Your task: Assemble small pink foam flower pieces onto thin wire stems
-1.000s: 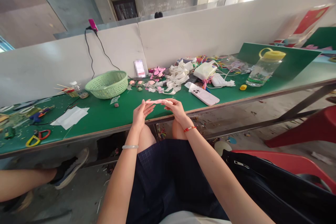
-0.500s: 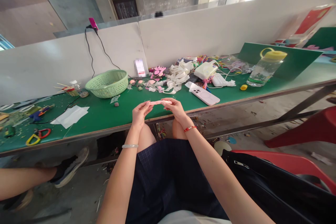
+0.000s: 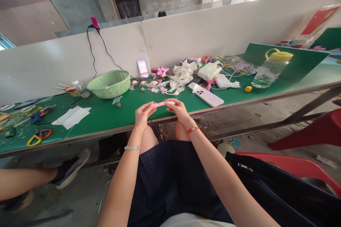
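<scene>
Between my two hands stretches a thin pink strip [image 3: 160, 104], soft-looking and held roughly level just above the front edge of the green table [image 3: 122, 118]. My left hand [image 3: 144, 112] pinches its left end, and a pale bangle circles that wrist. The other end sits in the closed fingers of my right hand [image 3: 178, 108], whose wrist wears a red bracelet. What the strip is made of I cannot tell. Beyond my hands lie small pink pieces [image 3: 153, 83] and a heap of white strips [image 3: 183, 74].
A green basket [image 3: 109, 94] stands left of centre, with paper [image 3: 71, 117] and scissors [image 3: 39, 137] farther left. On the right are a pink phone [image 3: 209, 97], a white charger [image 3: 223, 81] and a water bottle [image 3: 269, 72]. Another person's leg [image 3: 29, 183] shows at lower left.
My hands stay almost in place with the pink strip still between them. The strip's middle looks slightly more bent, and the view has shifted a little.
</scene>
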The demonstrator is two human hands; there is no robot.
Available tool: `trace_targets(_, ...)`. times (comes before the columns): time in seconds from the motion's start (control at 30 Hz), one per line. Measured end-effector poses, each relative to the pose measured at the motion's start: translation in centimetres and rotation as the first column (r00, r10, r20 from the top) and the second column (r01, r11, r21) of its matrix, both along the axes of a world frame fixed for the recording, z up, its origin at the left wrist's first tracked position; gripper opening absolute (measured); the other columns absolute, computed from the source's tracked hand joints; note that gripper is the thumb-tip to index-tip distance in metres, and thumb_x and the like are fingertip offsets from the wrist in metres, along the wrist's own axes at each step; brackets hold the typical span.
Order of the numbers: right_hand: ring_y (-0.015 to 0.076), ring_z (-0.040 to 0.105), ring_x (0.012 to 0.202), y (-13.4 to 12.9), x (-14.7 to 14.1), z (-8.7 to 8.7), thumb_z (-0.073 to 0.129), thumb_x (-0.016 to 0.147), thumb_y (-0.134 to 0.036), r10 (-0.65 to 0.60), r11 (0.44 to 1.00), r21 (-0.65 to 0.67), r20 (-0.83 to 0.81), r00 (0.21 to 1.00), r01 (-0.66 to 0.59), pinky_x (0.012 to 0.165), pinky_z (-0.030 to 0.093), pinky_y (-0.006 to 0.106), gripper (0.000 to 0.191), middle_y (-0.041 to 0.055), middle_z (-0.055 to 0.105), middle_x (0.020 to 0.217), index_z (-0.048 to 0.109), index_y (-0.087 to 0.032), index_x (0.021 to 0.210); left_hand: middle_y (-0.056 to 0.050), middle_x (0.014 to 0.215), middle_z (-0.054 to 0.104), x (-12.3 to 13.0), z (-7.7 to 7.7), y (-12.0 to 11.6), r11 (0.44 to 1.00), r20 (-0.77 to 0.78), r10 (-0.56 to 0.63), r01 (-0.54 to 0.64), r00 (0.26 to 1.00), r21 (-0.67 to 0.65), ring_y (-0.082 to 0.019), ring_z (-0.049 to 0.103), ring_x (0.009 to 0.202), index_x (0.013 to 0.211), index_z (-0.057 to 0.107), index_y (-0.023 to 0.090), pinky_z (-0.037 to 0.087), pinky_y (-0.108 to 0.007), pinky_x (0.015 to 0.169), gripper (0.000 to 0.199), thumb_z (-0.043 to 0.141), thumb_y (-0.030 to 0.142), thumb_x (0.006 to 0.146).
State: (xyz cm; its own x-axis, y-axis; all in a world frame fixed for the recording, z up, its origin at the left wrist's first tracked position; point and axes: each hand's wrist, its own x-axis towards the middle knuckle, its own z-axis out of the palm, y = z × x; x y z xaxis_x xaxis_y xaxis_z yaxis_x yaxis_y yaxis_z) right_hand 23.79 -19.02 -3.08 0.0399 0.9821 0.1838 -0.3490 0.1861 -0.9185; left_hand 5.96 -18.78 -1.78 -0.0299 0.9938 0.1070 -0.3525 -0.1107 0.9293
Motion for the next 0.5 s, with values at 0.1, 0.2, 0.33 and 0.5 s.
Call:
trace_targets(0.1,0.0092,0.059,0.060,0.22,0.06,-0.17,0.084,0.061,-0.049,-0.018,1.000,-0.010,-0.005,1.000,0.018,0.060,0.047,0.023,0.038,0.0010,0.072,0.078,0.076,-0.021,0.086,-0.013,0.098,0.078,0.00,-0.09,0.06,0.999,0.015,-0.032,0.031,0.999,0.035,-0.024,0.074,0.095,0.095,0.077,0.012,0.055,-0.041,0.099,0.046,0.090,0.035,0.058)
trace_targets(0.2,0.0091,0.058,0.060,0.44,0.16,-0.26,0.084,0.061,-0.049,-0.031,0.999,-0.018,-0.018,0.999,0.031,0.060,0.047,0.024,0.039,0.0017,0.073,0.080,0.075,-0.021,0.086,-0.011,0.097,0.078,0.04,-0.11,0.03,0.997,0.006,-0.053,0.053,0.999,0.059,-0.024,0.074,0.093,0.097,0.077,0.013,0.056,-0.041,0.099,0.049,0.093,0.031,0.054)
trace_targets(0.33,0.0086,0.058,0.059,0.53,0.21,-0.26,0.085,0.060,-0.048,-0.022,1.000,-0.014,-0.034,0.999,0.022,0.059,0.046,0.023,0.039,0.0008,0.071,0.077,0.075,-0.020,0.086,-0.012,0.094,0.078,0.10,-0.12,0.05,0.999,-0.008,-0.017,0.017,1.000,0.041,-0.024,0.075,0.087,0.093,0.078,0.012,0.056,-0.044,0.098,0.048,0.093,0.032,0.052)
trace_targets(0.5,0.0082,0.058,0.059,0.51,0.19,-0.30,0.084,0.062,-0.047,-0.013,1.000,0.001,-0.044,0.999,0.013,0.059,0.046,0.022,0.037,0.0006,0.071,0.077,0.076,-0.021,0.087,-0.012,0.086,0.078,0.23,-0.08,0.10,0.999,-0.026,0.027,-0.027,0.999,0.026,-0.025,0.076,0.082,0.089,0.077,0.009,0.057,-0.046,0.096,0.044,0.092,0.031,0.054)
